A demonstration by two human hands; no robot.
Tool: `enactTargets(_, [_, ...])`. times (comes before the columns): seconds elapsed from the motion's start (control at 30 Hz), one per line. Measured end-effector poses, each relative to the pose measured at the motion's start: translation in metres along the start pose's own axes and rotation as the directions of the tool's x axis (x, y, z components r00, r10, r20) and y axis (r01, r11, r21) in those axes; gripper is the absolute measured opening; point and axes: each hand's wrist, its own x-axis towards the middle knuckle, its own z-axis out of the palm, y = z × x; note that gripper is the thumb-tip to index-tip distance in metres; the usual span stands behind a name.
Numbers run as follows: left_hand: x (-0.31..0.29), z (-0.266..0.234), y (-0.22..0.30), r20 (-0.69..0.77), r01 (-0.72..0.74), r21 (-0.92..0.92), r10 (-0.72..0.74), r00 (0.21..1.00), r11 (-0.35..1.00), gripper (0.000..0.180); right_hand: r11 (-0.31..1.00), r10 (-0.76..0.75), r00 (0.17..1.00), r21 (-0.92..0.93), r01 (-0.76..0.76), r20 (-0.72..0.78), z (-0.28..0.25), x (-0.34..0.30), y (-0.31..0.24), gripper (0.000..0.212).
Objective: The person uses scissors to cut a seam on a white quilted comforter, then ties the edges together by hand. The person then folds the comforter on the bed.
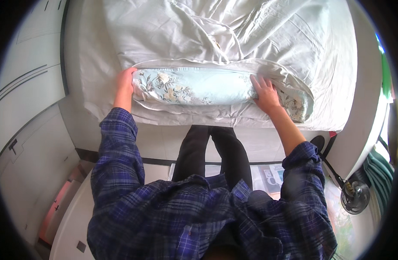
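Note:
A long roll of light-blue floral bedding, perhaps a duvet cover, lies crosswise near the front edge of the bed. Its white underside shows around it as a loose hem. At the roll's left end, my left hand has its fingers curled over the fabric, partly hidden behind the end. Toward the right, my right hand rests on top of the roll with fingers spread. Past that hand, the roll's right end bulges out, floral and rumpled, inside a white border. Creased white fabric spreads over the bed beyond the roll.
White cabinets line the left side. A white ledge runs along the right, with a small clear-headed fan and folded green cloth lower down. Printed paper lies on the floor by my legs.

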Motion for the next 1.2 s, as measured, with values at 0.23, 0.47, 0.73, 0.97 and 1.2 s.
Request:
enactTargets(0.23, [-0.17, 0.085, -0.008, 0.201, -0.759, 0.651, 0.971, 0.131, -0.033, 0.056, 0.991, -0.054, 0.957, -0.137, 0.015, -0.285, 0.054, -0.036, 0.011, 0.104])
enactTargets(0.47, [-0.19, 0.171, -0.115, 0.8, -0.813, 0.485, 0.538, 0.265, -0.322, 0.081, 0.981, -0.055, 0.957, -0.192, -0.001, -0.284, 0.04, -0.015, 0.0, 0.066])
enactTargets(0.73, [-0.182, 0.161, -0.02, 0.906, -0.928, 0.317, 0.352, 0.236, -0.193, 0.05, 0.974, 0.017, 0.998, 0.226, -0.003, -0.058, -0.017, -0.015, 0.016, 0.048])
enactTargets(0.97, [-0.242, 0.109, -0.01, 0.955, -0.978, 0.194, 0.243, 0.169, -0.08, 0.03, 0.967, -0.146, 0.969, 0.233, 0.099, 0.197, -0.053, -0.063, 0.002, 0.034])
enactTargets(1.2, [-0.28, 0.068, -0.039, 0.942, -0.919, 0.33, -0.143, 0.305, 0.217, 0.036, 0.901, -0.358, 0.648, 0.431, 0.051, 0.672, -0.03, -0.091, -0.012, 0.023])
